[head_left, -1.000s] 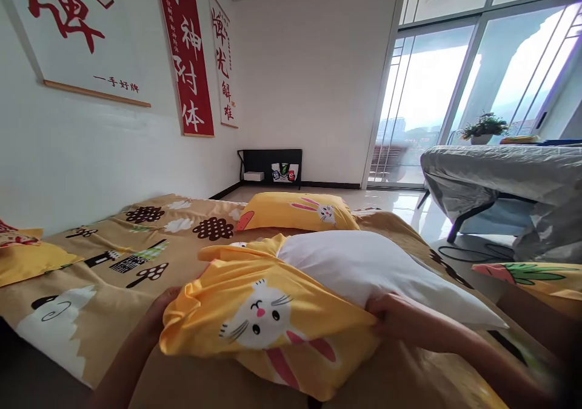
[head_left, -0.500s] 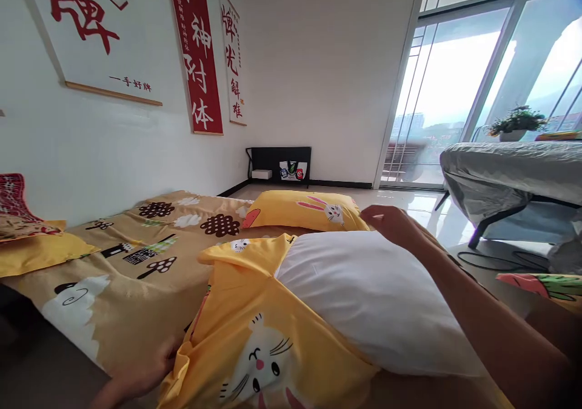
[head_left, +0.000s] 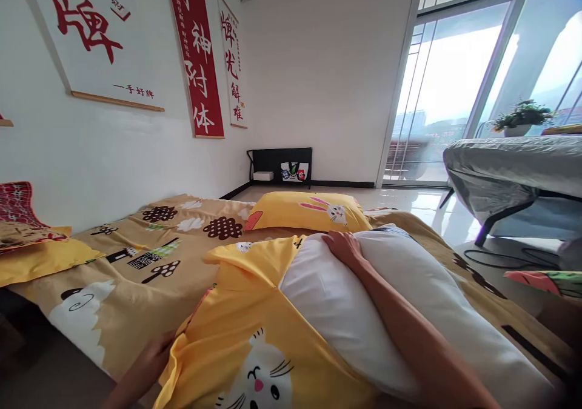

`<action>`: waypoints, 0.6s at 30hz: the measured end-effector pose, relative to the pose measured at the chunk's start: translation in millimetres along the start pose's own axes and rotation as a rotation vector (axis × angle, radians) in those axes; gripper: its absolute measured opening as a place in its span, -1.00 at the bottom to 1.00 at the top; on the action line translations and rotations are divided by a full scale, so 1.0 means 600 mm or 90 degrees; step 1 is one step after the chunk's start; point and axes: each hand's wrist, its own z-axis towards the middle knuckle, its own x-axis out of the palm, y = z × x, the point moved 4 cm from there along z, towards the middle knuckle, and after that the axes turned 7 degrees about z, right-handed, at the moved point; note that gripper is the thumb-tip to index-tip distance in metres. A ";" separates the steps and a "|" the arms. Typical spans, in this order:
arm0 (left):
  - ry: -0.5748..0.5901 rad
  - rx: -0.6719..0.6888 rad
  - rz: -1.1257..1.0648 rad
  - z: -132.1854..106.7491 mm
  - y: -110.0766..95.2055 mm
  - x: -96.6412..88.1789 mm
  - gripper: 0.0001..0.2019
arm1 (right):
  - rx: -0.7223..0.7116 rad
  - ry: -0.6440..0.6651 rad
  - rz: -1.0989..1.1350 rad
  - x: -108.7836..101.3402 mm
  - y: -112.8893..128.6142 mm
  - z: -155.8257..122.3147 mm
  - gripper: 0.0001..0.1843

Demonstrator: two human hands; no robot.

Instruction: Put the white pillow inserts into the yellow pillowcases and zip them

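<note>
A white pillow (head_left: 313,288) lies partly inside a yellow pillowcase (head_left: 236,312) printed with a white rabbit face. Its bare part sticks out to the right. My right hand (head_left: 345,247) rests on top of the pillow near its far edge, fingers laid over the white cloth. The pillow dips beneath my right forearm. At the lower left, my left hand (head_left: 159,351) is closed at the near left edge of the pillowcase, its fingertips hidden behind the fabric.
A brown patterned bedspread (head_left: 122,300) lies under everything. Beyond sits another yellow rabbit pillow (head_left: 295,211). More folded yellow fabric (head_left: 50,257) lies at the left. On the right stands a plastic-covered table (head_left: 513,160), with a cable (head_left: 495,260) on the floor.
My right hand has moved left and down from beyond the pillow's far right side onto its top, pressing a dip there. The left hand stays at the pillowcase edge.
</note>
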 end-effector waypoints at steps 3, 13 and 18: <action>0.028 0.098 0.033 0.032 -0.062 -0.024 -0.72 | 0.054 -0.104 -0.008 -0.078 -0.015 -0.004 -0.56; -0.265 0.081 0.039 0.238 -0.181 -0.094 -0.78 | -0.079 -0.652 0.014 -0.247 0.037 -0.070 -0.52; -0.237 0.003 -0.054 0.277 -0.140 0.011 -0.76 | -0.177 -0.427 0.026 -0.113 0.086 -0.099 -0.56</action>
